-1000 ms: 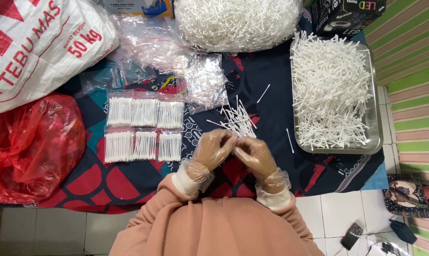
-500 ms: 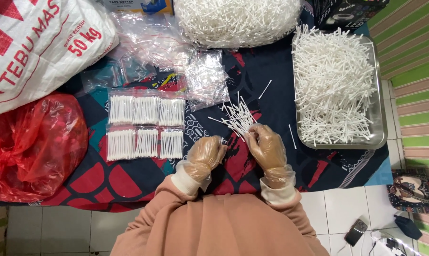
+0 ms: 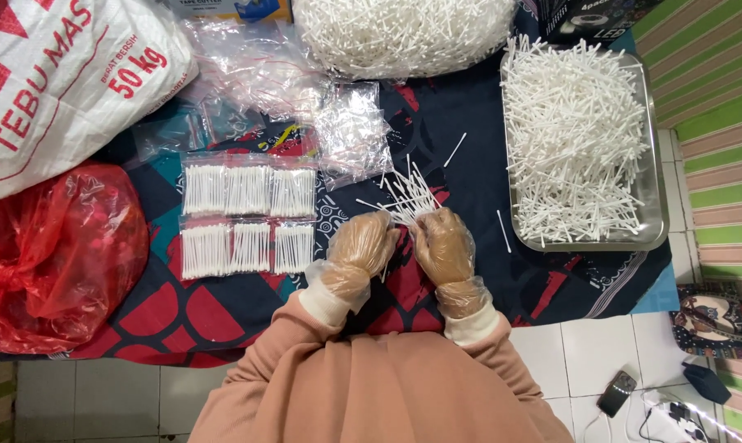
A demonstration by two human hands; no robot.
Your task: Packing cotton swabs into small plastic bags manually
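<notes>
Head camera — looking straight down, near, over the cloth (image 3: 469, 107).

You're looking down at a white tiled floor (image 3: 100, 394) with a dark patterned cloth (image 3: 223, 303) in red and blue spread over it. To your right lies a mat (image 3: 716, 123) striped green, pink and brown. Light is even and bright.

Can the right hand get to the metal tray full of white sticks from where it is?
Probably yes: the right hand sits beside the metal tray, with only cloth and one loose stick between.
</notes>
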